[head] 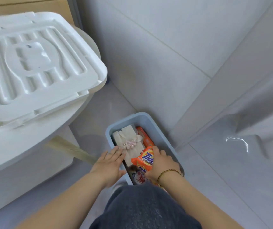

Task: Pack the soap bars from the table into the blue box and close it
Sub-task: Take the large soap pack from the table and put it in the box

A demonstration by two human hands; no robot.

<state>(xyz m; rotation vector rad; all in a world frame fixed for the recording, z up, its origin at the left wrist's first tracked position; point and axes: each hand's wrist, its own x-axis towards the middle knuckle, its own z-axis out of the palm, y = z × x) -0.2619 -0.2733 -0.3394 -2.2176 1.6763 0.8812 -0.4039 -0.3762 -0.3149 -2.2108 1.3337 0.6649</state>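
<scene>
Gripping the orange soap bar [145,160] in my right hand [162,164] at the blue box's [157,119] near edge, left hand [109,164] flat; stacked high, it could block closing.

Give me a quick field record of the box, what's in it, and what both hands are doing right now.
box: blue box on the grey floor, open, no lid on it
contents: beige pack with a pink bow; orange bar along the right wall
right hand: grips the Tide bar, tilted over the contents
left hand: fingers straight, resting on the beige pack, palm over the left rim
nearby: white lid on a white container at left
</scene>
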